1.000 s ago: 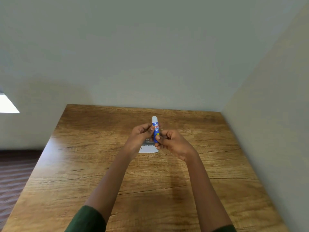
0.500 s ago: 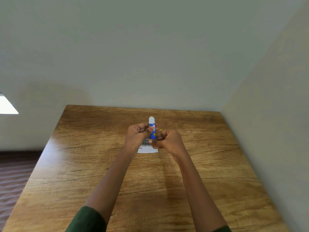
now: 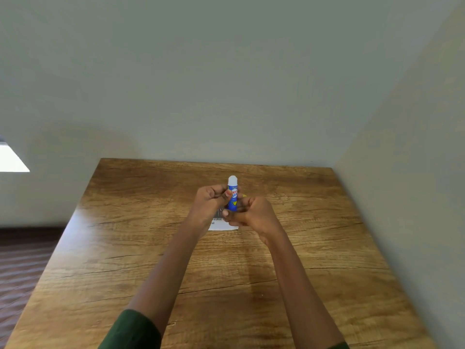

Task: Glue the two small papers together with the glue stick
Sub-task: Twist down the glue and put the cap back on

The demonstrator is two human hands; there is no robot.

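Observation:
A blue glue stick [image 3: 232, 195] with a white rounded top stands upright above the middle of the wooden table [image 3: 125, 260]. My left hand [image 3: 211, 202] pinches its upper body from the left. My right hand [image 3: 254, 215] curls round its lower end from the right. A bit of yellow shows just above my right fingers. Below and behind the hands lies a small white paper [image 3: 222, 225] with black print, mostly hidden. I cannot make out a second paper.
The table fits into a corner, with a pale wall along its far edge and another wall [image 3: 402, 197] close on the right. Dark striped floor [image 3: 22, 260] lies off the left edge. A bright patch [image 3: 11, 159] shows at far left.
Both hands and the glue stick have shifted a little to the left. My right hand has turned and closed tighter round the stick's lower end. The paper has not moved.

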